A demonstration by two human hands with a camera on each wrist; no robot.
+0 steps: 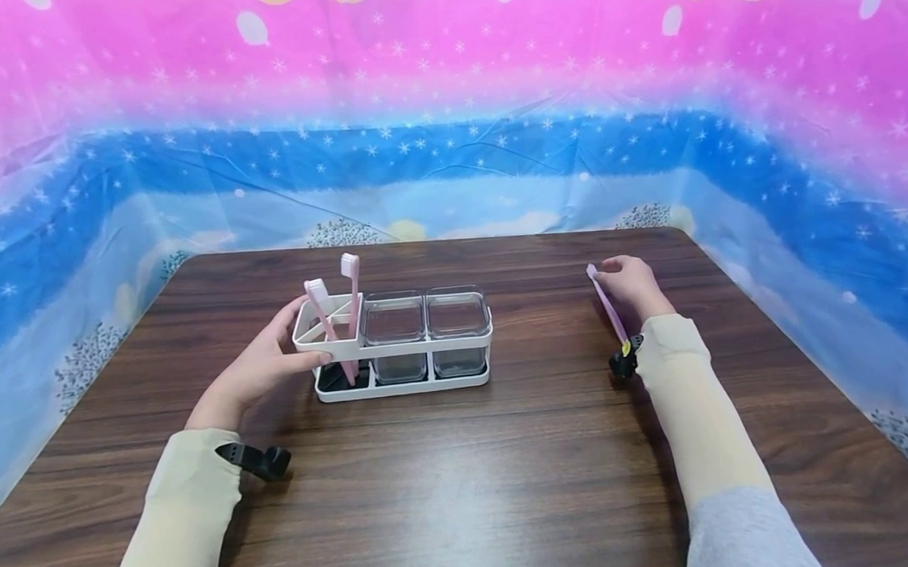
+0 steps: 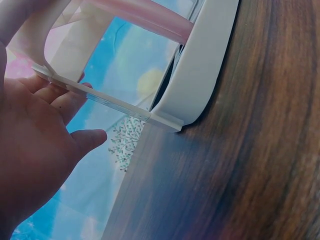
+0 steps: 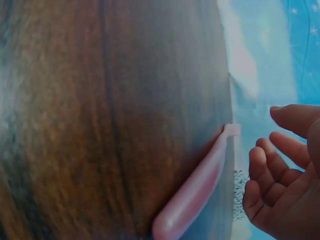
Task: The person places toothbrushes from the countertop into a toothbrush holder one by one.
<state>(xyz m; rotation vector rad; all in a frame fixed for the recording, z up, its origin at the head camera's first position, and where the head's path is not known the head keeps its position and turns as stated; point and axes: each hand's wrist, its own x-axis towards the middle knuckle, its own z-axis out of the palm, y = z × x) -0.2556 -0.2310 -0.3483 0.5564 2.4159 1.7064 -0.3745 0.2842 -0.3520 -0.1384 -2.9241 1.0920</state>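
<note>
A white toothbrush holder [image 1: 420, 390] stands left of centre on the table. Its left end is gripped by my left hand [image 1: 250, 370], thumb in front and fingers behind the frame. Two pink toothbrushes, one upright [image 1: 354, 274] and one leaning [image 1: 319, 301], stand heads up in its divided left section. Two clear square cups [image 1: 395, 367] fill the other slots. On the right lies another pink toothbrush [image 3: 192, 197], its head toward the far edge. My right hand [image 1: 633, 286] hovers beside it; the right wrist view shows loosely bent fingers with a gap to the brush.
The dark wood-grain table [image 1: 431, 484] extends to a rounded far edge. A pink and blue patterned cloth [image 1: 449, 150] hangs behind it and along both sides. Each wrist wears a black camera mount, the left one [image 1: 261, 461] hanging low over the table.
</note>
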